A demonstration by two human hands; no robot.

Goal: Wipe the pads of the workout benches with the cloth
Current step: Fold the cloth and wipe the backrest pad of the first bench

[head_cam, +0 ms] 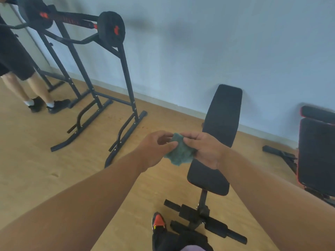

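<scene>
A: Starting at the far left, who is standing there?

B: A second person in dark shorts and black shoes (17, 69) is standing beside a tall black steel rack with round black pads marked in red (101, 69), which is resting on the light wooden floor (36, 160) against the pale blue wall (217, 42).

A: And the hands in the middle?

B: The left hand (154, 151) is pinching the left edge of a small crumpled teal cloth (178, 153) between thumb and curled fingers. The right hand (208, 149) is gripping the cloth's other side, its fingers bent around the top edge. Both are holding the cloth up in the air, above the floor and partly in front of the black padded workout bench with an inclined backrest (220, 120).

A: Is the cloth touching that bench?

B: It is overlapping the gap between backrest and seat in this view, but contact cannot be judged. Below, a black shoe with an orange patch (158, 222) is standing by the bench's foot bars.

A: Further right?

B: A second black padded bench with red trim (316, 153) is sitting at the right edge, well apart from the hands.
</scene>
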